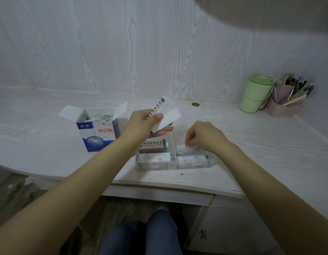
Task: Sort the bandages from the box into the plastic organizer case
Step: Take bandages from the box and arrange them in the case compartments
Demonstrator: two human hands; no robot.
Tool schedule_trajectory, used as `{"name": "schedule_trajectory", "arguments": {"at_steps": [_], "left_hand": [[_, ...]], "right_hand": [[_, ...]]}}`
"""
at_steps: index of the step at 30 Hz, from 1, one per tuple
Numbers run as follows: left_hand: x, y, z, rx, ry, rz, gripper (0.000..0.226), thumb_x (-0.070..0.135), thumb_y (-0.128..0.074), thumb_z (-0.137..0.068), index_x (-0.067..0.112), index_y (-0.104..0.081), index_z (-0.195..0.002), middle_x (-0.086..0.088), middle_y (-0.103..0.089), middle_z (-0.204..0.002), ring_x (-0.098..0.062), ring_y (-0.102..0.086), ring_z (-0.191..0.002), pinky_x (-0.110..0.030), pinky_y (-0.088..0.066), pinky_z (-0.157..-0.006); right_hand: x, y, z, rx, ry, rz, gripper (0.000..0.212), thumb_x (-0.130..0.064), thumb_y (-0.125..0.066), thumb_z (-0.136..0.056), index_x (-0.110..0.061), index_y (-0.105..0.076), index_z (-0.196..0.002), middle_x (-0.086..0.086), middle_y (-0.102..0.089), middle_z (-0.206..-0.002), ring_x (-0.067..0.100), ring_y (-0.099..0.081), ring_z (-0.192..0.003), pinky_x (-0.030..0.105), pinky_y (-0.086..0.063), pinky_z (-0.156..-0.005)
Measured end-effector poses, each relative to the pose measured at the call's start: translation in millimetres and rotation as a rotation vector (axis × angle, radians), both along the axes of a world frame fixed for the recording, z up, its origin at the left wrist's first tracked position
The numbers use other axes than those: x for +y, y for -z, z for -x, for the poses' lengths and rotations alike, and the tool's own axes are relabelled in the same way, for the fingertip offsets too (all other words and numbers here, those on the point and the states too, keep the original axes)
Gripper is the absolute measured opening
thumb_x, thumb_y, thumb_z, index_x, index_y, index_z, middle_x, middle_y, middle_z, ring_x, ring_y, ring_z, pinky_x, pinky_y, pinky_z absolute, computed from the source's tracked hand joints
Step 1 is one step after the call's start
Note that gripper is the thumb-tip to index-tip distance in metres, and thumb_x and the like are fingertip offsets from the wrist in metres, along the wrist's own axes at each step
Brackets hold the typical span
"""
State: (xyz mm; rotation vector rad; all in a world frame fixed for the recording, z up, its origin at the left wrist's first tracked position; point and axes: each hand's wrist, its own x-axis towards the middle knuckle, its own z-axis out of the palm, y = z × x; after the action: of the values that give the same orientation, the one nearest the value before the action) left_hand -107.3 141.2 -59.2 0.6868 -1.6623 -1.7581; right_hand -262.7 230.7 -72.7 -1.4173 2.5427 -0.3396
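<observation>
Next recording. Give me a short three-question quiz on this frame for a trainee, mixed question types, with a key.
1. True or false: the bandage box stands closed on the desk.
2. What does the left hand hold? A) a pen B) bandages C) the green cup
3. Fill in: the right hand pinches a bandage over the far right compartment of the ____.

Key
1. False; its flaps are open and bandages show inside.
2. B
3. organizer case
</observation>
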Motion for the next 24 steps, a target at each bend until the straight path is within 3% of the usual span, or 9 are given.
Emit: {"name": "schedule_trajectory", "arguments": {"at_steps": [5, 12, 14, 15, 17, 20, 24], "left_hand": [[1, -1, 0, 0.005, 0.011, 0.001, 0.017, 0.009, -0.047, -0.098, 0.017, -0.059, -0.089, -0.011, -0.071, -0.088, -0.019, -0.073, -0.074, -0.023, -0.058, -0.068], [3, -2, -1, 0.007, 0.014, -0.002, 0.017, 0.009, -0.048, -0.098, 0.018, -0.059, -0.089, -0.009, -0.070, -0.089, -0.022, -0.073, -0.079, -0.026, -0.058, -0.073], [3, -1, -2, 0.021, 0.020, -0.019, 0.015, 0.009, -0.048, -0.098, 0.016, -0.060, -0.091, -0.010, -0.071, -0.091, -0.023, -0.072, -0.081, -0.026, -0.058, -0.073], [3, -1, -3, 0.028, 0.021, -0.032, 0.014, 0.009, -0.048, -0.098, 0.015, -0.060, -0.091, -0.010, -0.071, -0.092, -0.023, -0.072, -0.082, -0.025, -0.058, -0.072], [5, 0, -2, 0.029, 0.028, -0.049, 0.013, 0.009, -0.049, -0.097, 0.015, -0.060, -0.093, -0.010, -0.071, -0.093, -0.023, -0.072, -0.083, -0.026, -0.059, -0.072], [10, 3, 0, -0.002, 0.084, -0.058, 0.012, 0.010, -0.051, -0.096, 0.011, -0.061, -0.102, -0.013, -0.072, -0.096, -0.026, -0.072, -0.086, -0.031, -0.058, -0.077], [15, 2, 1, -0.009, 0.132, -0.079, 0.019, 0.009, -0.054, -0.094, 0.002, -0.062, -0.110, -0.017, -0.071, -0.100, -0.029, -0.071, -0.087, -0.030, -0.059, -0.076]], "right_hand": [[2, 2, -3, -0.062, 0.010, -0.044, 0.042, -0.027, -0.057, -0.092, -0.013, -0.046, -0.054, -0.001, -0.041, -0.052, 0.018, -0.040, -0.053, 0.027, -0.029, -0.051], [13, 4, -10, -0.093, -0.012, -0.013, 0.041, -0.026, -0.052, -0.095, -0.011, -0.047, -0.057, 0.001, -0.039, -0.052, 0.016, -0.036, -0.047, 0.027, -0.026, -0.049], [18, 1, -9, -0.113, -0.050, 0.113, 0.027, -0.024, -0.055, -0.094, -0.007, -0.066, -0.075, 0.000, -0.053, -0.064, 0.015, -0.049, -0.058, 0.023, -0.034, -0.051], [20, -3, -9, -0.196, -0.048, 0.238, 0.017, -0.021, -0.057, -0.092, -0.012, -0.071, -0.090, -0.003, -0.061, -0.076, 0.012, -0.056, -0.069, 0.019, -0.038, -0.056], [25, -11, -11, -0.497, -0.015, 0.487, 0.018, -0.019, -0.063, -0.088, -0.022, -0.068, -0.105, -0.005, -0.069, -0.093, 0.010, -0.063, -0.085, 0.017, -0.043, -0.064], [27, -18, -14, -0.746, 0.005, 0.630, 0.017, -0.018, -0.068, -0.086, -0.020, -0.067, -0.103, -0.001, -0.072, -0.086, 0.008, -0.065, -0.072, 0.020, -0.043, -0.059], [27, -17, -16, -0.727, 0.048, 0.731, 0.005, -0.007, -0.069, -0.084, -0.011, -0.070, -0.087, 0.000, -0.068, -0.071, 0.004, -0.061, -0.056, 0.017, -0.043, -0.054]]}}
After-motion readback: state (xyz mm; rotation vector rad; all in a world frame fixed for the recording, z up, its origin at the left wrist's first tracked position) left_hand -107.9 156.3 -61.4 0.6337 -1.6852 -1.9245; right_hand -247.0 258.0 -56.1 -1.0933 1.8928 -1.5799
